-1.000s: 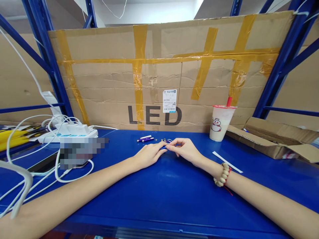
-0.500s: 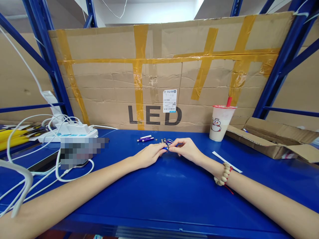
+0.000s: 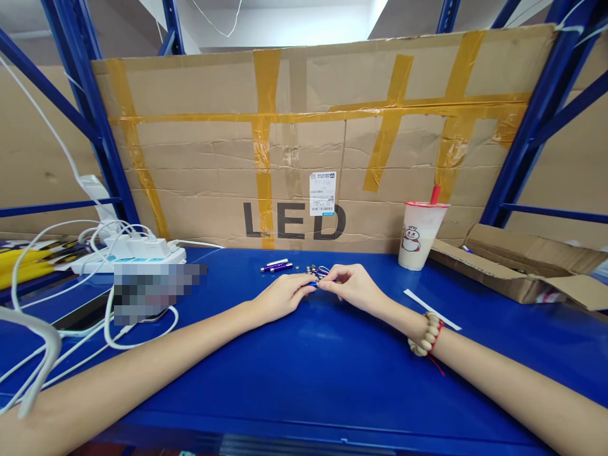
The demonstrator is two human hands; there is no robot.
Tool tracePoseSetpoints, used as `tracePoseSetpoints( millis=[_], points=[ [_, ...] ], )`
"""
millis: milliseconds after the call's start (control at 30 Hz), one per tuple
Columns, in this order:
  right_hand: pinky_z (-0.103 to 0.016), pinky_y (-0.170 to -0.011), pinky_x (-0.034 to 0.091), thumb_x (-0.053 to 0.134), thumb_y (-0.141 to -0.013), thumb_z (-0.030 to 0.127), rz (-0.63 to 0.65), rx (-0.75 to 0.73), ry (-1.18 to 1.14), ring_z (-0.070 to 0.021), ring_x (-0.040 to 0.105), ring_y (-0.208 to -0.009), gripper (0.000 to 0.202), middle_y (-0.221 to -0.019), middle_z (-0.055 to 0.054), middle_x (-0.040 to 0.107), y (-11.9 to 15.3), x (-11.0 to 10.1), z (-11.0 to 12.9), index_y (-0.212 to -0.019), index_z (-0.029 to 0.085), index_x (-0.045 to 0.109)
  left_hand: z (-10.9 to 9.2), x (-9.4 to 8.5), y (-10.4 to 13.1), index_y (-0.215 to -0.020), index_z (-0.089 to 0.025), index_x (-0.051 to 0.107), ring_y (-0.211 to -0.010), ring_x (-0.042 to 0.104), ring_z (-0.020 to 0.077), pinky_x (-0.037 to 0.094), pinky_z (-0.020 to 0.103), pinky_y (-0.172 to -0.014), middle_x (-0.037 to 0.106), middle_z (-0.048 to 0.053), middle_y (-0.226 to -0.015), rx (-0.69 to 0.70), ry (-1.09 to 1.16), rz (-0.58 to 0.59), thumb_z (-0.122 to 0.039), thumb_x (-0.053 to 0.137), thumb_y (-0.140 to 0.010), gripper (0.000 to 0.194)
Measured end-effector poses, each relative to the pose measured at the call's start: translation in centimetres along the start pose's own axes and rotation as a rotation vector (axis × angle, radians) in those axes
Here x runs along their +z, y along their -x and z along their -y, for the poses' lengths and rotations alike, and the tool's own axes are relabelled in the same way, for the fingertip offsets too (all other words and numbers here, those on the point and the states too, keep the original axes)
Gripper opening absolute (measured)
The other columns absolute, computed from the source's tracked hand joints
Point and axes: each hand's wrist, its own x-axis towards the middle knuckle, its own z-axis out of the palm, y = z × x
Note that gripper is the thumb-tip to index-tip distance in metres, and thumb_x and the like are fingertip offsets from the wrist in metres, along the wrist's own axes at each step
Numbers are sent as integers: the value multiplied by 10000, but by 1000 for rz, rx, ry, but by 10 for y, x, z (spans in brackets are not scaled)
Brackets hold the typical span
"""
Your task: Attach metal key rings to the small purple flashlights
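Note:
My left hand (image 3: 284, 295) rests low over the blue tabletop, thumb and fingers closed on a small shiny blue tube (image 3: 313, 284). From the other side my right hand (image 3: 354, 285) pinches at the tube's right end; whether a separate small part sits in that pinch is hidden by the fingertips. Just behind the hands lies a cluster of small silver metal parts (image 3: 310, 269), partly covered by the fingers. Left of these, slim purple-blue tubes with silver ends (image 3: 277, 266) lie side by side.
A lidded drink cup (image 3: 420, 237) with a red straw stands at back right, beside an open cardboard box (image 3: 522, 285). A white strip (image 3: 432, 309) lies near my right wrist. On the left are a power strip (image 3: 161, 258) and tangled white cables (image 3: 111, 316). Tall cardboard (image 3: 209, 171) closes the back.
My right fingertips have shifted slightly left and closed in on the tube's end; a silver bit that showed between the hands is now covered. My left hand has hardly moved.

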Motion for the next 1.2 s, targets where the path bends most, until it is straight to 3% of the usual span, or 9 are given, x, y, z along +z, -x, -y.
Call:
tracePoseSetpoints(
  millis=[233, 633, 1033, 1200],
  points=[
    [-202, -441, 280, 664, -618, 446, 35, 84, -72, -49, 375, -397, 349, -415, 30, 461, 0, 1, -3, -653, 102, 621, -3, -2, -1, -1015, -153, 560, -855, 585, 135, 435, 223, -785, 629, 44, -964, -8, 0, 21, -245, 394, -890, 228],
    [-195, -418, 280, 677, -616, 423, 68, 59, -216, -29, 386, -395, 317, -551, 21, 528, -3, 0, -10, -656, 117, 605, -4, -5, -2, -1058, -178, 524, -771, 567, 125, 412, 220, -709, 615, 14, -840, -91, 20, 87, -293, 352, -908, 255],
    [-195, -406, 262, 720, -495, 445, 75, 144, -99, -39, 369, -375, 371, -428, 35, 478, -5, -2, -6, -556, 110, 572, -6, -5, 0, -1005, -169, 549, -737, 570, 117, 417, 199, -697, 613, 17, -798, -24, 22, 130, -274, 355, -900, 244],
    [-192, -395, 259, 687, -547, 471, 95, 116, -44, -34, 361, -374, 380, -435, 37, 459, -4, -2, -7, -550, 111, 568, -5, -5, 1, -1022, -172, 552, -773, 586, 129, 423, 214, -719, 630, 25, -855, -29, -12, 120, -269, 366, -895, 244]
  ],
)
